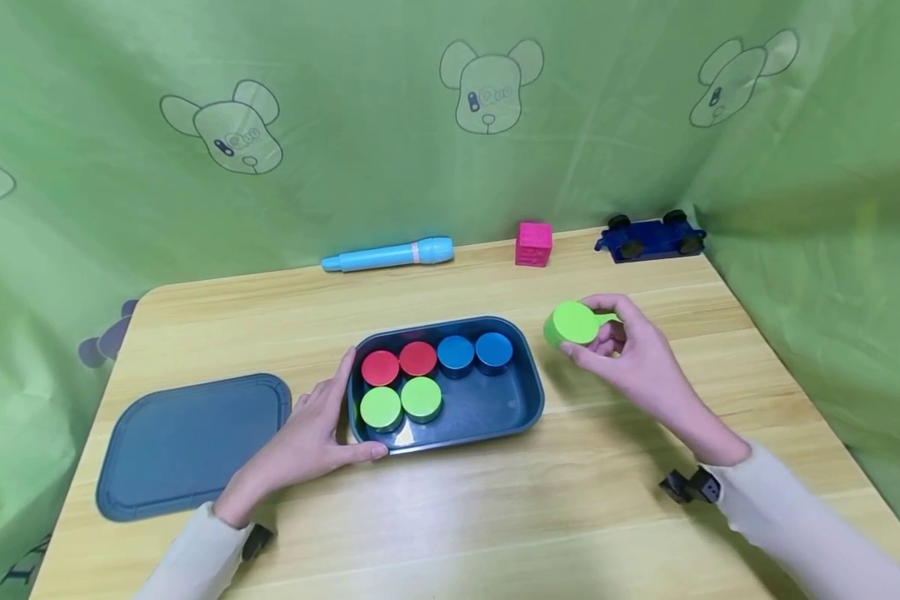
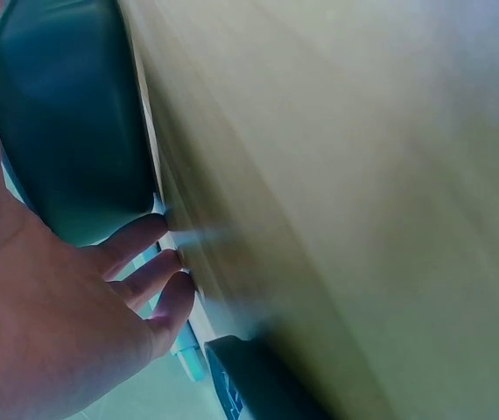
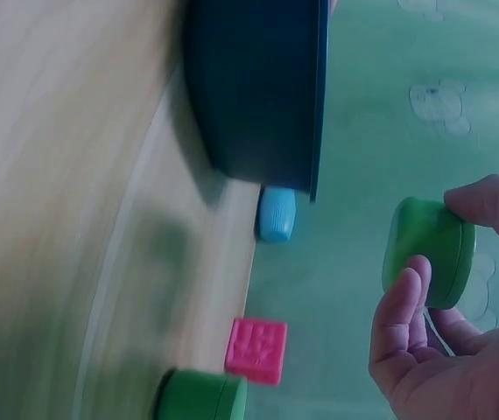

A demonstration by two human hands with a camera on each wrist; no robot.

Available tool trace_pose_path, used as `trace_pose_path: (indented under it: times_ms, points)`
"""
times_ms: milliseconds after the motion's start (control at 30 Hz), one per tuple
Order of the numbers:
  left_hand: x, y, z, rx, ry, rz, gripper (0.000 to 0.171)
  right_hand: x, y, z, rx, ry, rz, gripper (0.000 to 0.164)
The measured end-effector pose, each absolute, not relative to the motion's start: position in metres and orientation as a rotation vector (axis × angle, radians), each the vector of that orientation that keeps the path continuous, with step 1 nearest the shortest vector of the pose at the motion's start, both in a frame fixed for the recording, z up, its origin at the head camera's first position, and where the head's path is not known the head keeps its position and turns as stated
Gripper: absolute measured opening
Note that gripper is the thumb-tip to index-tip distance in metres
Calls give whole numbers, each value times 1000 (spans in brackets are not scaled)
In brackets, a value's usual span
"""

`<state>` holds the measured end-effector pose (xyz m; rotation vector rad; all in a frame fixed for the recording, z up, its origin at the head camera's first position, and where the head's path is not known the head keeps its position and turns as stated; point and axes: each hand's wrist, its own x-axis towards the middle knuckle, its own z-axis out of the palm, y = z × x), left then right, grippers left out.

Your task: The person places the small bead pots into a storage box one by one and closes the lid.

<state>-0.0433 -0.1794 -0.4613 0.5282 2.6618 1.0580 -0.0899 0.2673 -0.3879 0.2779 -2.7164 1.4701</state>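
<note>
My right hand (image 1: 633,350) holds a light green cylinder (image 1: 572,323) between thumb and fingertips, raised above the table right of the tray. A seam line runs round this cylinder in the right wrist view. Past that hand, a second green cylinder (image 3: 201,396) stands on the table, mostly hidden in the head view. My left hand (image 1: 307,437) grips the left end of a dark blue tray (image 1: 487,419), thumb at the front and index finger at the back corner. Inside sit two red cylinders (image 1: 399,362), two blue cylinders (image 1: 474,353) and two green cylinders (image 1: 401,402).
A dark blue lid (image 1: 195,446) lies flat at the left. Along the back edge are a light blue pen-shaped toy (image 1: 390,255), a pink cube (image 1: 533,244) and a dark blue toy car chassis (image 1: 651,239). Green printed cloth (image 1: 390,125) hangs behind the table.
</note>
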Motion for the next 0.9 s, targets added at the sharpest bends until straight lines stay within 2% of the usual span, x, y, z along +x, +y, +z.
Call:
trace_pose_path:
  times_ms: [333,900]
  points:
    - [-43,-180,-461,544,2666,1067,135,-84,222,-390,458,-2805,1486,60]
    - [-43,-179,-462,549,2687,1048,136,-82,169,-404,693,-3119,1144,55]
